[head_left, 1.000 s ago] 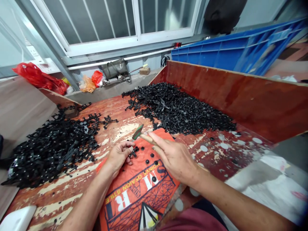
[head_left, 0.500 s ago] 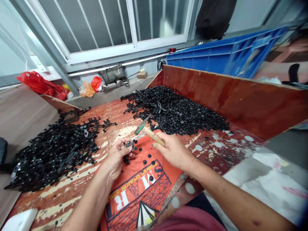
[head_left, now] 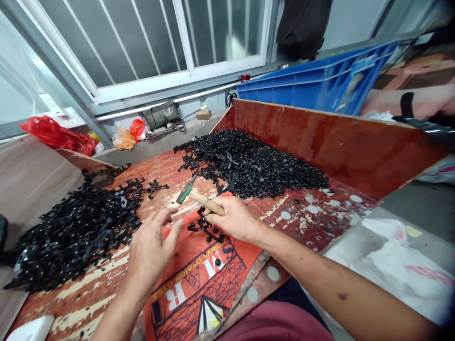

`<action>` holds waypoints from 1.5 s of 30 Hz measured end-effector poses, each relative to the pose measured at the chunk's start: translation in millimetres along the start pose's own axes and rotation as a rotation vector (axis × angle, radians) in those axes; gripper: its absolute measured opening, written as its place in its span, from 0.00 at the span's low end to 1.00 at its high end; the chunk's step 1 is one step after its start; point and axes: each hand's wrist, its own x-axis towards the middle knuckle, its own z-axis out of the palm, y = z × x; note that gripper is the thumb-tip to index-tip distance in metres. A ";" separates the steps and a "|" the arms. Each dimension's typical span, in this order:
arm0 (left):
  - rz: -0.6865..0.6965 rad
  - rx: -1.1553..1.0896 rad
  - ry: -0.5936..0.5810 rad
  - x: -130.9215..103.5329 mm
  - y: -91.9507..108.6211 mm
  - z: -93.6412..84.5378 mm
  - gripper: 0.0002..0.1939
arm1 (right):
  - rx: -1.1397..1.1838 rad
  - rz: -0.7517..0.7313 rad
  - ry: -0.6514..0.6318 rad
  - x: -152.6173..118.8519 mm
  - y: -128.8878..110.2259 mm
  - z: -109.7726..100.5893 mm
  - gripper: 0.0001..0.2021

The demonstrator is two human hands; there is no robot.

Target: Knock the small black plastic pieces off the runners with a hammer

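Observation:
My right hand (head_left: 232, 218) is closed round the wooden handle of a hammer (head_left: 206, 202), whose green and grey head points up and left. Just left of it my left hand (head_left: 151, 237) hovers with thumb and fingers apart and nothing between them. Several small black plastic parts (head_left: 204, 227) lie on an orange printed cloth (head_left: 194, 265) between and below the hands, some linked like a branching piece and one a loose round bit (head_left: 217, 262). The parts nearest the hammer are partly hidden by my right hand.
A large heap of black parts (head_left: 256, 163) lies ahead against a red-brown board (head_left: 330, 147); a second heap (head_left: 81, 227) is at the left. Behind the board stands a blue crate (head_left: 302, 87). A white object (head_left: 31, 329) sits at the lower left corner, white sacks (head_left: 398, 270) at right.
My left hand has let go of the black part, opened and drawn back left and down. The part now lies on the cloth. My right hand has shifted left with the hammer.

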 end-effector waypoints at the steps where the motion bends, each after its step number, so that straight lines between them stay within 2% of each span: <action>1: 0.040 -0.025 -0.019 0.2 2.4 1.2 0.18 | 0.012 -0.003 -0.012 0.5 -2.4 1.4 0.05; 2: 0.047 -0.104 -0.083 0.6 4.7 4.6 0.19 | 0.018 -0.008 -0.020 0.9 -5.7 2.7 0.05; 4: -0.024 -0.302 -0.237 2.5 6.0 13.7 0.23 | 0.011 -0.020 -0.023 1.1 -12.1 2.6 0.04; 6: -0.115 -0.411 -0.293 7.7 0.5 19.9 0.24 | -0.013 -0.026 -0.010 -1.8 -14.6 -3.3 0.03; 9: -0.168 -0.353 -0.282 20.0 -17.3 19.2 0.24 | -0.103 -0.029 0.033 -16.2 -6.0 -21.0 0.03; 11: -0.171 -0.291 -0.330 27.3 -29.2 17.8 0.24 | -0.239 -0.008 0.066 -31.8 6.5 -32.9 0.06; 15: -0.163 -0.266 -0.417 32.5 -40.2 27.1 0.20 | -0.362 0.126 0.007 -61.7 31.2 -43.0 0.11; 20: -0.153 -0.259 -0.422 33.2 -36.9 42.8 0.18 | -0.400 0.142 0.015 -71.6 38.3 -40.3 0.14; 24: -0.156 -0.222 -0.419 34.5 -37.6 46.2 0.16 | -0.407 0.149 0.008 -68.5 34.6 -40.0 0.13; 30: -0.164 -0.251 -0.401 33.5 -48.9 49.8 0.13 | -0.438 0.144 -0.001 -69.7 31.5 -41.7 0.12; 33: -0.191 -0.273 -0.373 34.5 -51.0 50.5 0.13 | -0.472 0.119 -0.031 -69.4 26.9 -43.3 0.14; 38: -0.227 -0.328 -0.400 39.0 -48.9 52.8 0.16 | -0.601 0.022 -0.021 -57.4 16.5 -43.6 0.17; 41: -0.225 -0.346 -0.410 38.7 -50.9 54.9 0.20 | -0.650 -0.069 -0.028 -47.6 12.6 -39.7 0.23; 45: -0.199 -0.295 -0.378 33.4 -57.2 56.4 0.20 | -0.628 -0.152 0.019 -41.5 5.3 -35.1 0.26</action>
